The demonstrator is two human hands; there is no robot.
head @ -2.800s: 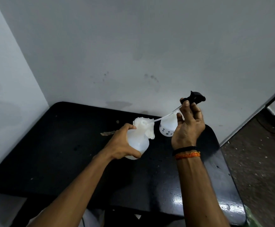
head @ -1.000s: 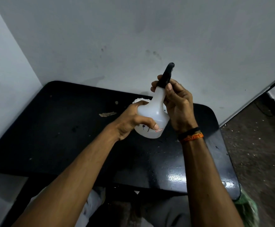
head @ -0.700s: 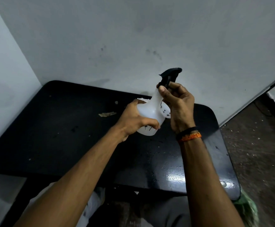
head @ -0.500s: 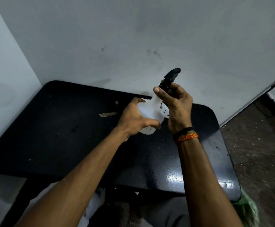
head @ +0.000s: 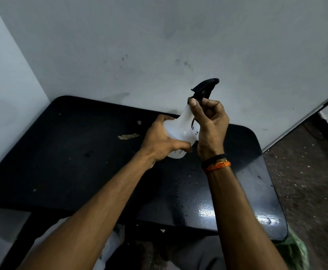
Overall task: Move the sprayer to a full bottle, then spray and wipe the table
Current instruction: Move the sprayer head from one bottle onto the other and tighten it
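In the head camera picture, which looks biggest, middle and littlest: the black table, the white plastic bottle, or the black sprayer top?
1. Black table, by far the largest.
2. White plastic bottle, partly hidden by both hands.
3. Black sprayer top, smallest, though its lower part is hidden by fingers.

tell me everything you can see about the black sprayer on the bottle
The sprayer is a black trigger head, plastic by the look of it, with a nozzle end pointing up and to the right in the head view. It sits on the neck of a translucent white bottle held above the black table. The right hand pinches its base at the neck with thumb and fingers; the left hand grips the bottle's body. Whether it is fully screwed on cannot be told.
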